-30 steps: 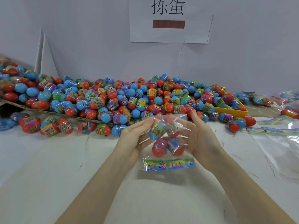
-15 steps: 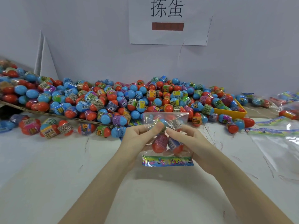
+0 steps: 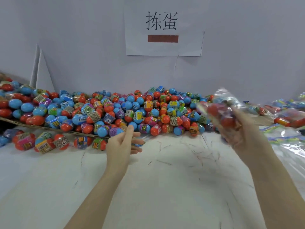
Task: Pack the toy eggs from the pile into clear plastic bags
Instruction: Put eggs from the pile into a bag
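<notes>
R hand [image 3: 242,138] gripping filled bag [image 3: 221,109], blurred, raised beside egg pile [image 3: 115,113], L hand [image 3: 123,144] relaxed, fingers loose, holding nothing, over white desk [image 3: 165,187]

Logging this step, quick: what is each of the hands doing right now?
Left hand: open, fingers relaxed, holding nothing, near the toy egg pile.
Right hand: grips the filled clear plastic bag, raised, motion-blurred.
</notes>
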